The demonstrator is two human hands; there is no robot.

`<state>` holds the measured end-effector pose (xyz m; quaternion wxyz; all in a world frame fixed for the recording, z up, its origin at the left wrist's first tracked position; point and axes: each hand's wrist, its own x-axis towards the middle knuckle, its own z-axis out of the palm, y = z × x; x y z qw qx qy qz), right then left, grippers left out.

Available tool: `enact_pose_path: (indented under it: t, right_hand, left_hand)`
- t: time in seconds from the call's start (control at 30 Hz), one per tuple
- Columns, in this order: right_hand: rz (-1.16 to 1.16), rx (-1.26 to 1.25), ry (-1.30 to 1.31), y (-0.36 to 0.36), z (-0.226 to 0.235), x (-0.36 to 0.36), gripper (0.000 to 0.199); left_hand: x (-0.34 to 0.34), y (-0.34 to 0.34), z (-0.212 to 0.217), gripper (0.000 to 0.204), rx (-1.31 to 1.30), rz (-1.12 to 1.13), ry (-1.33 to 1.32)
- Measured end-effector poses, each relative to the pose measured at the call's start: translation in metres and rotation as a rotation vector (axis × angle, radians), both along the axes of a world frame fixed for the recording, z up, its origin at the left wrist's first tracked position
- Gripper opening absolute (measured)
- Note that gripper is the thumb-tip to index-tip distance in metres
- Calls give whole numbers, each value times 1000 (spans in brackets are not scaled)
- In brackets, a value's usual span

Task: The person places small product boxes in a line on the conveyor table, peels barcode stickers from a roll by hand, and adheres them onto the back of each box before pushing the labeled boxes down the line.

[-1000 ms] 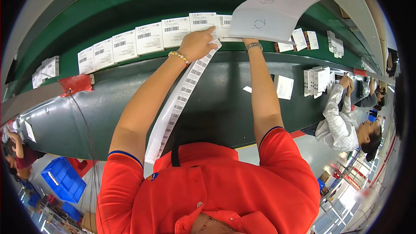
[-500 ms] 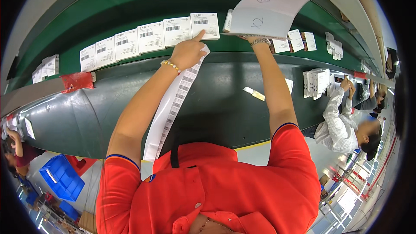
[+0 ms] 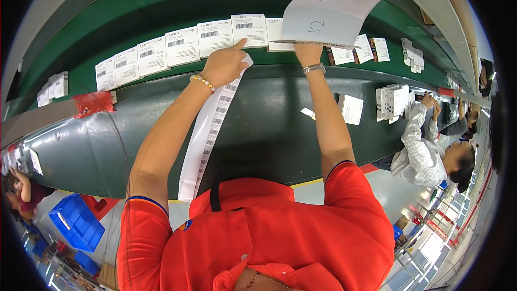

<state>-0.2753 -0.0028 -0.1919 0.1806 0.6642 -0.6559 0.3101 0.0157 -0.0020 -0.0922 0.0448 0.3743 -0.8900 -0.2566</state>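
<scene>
My left hand [image 3: 223,69] holds a long white strip of barcode labels [image 3: 207,134] that trails down over the table's near edge. Its index finger stretches out onto a flat white box [image 3: 249,28] with a printed barcode face. More such boxes [image 3: 182,46] form a row to the left on the green belt [image 3: 161,8]. Right of the pointed-at box lies another white box [image 3: 274,28], partly covered by a hanging white sheet [image 3: 328,13] with handwriting. My right hand [image 3: 308,54] reaches up beneath that sheet, which hides its fingers; whether it grips anything does not show.
A white box [image 3: 352,109] and a small pale tube [image 3: 307,113] lie on the dark table [image 3: 264,129] by my right forearm. Stacked boxes [image 3: 392,102] stand farther right, near a co-worker [image 3: 423,145]. Red material [image 3: 92,104] wraps the rail at left.
The row of boxes has shifted slightly left, and my left hand with it. My right hand has moved left; the box near it, tilted before, now lies flat beside the row.
</scene>
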Motion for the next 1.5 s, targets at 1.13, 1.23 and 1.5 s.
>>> enact_pose_path:
  t: [1.13, 1.23, 1.5]
  right_hand:
    - [488, 596, -185, -8, 38, 32, 91]
    - [561, 614, -228, -16, 43, 63, 91]
    - [442, 437, -279, -1, 28, 35, 105]
  left_hand:
    - [203, 94, 47, 18, 904, 560, 241]
    - [381, 137, 15, 20, 406, 1256, 278]
    - [462, 9, 10, 22, 280, 1091, 446]
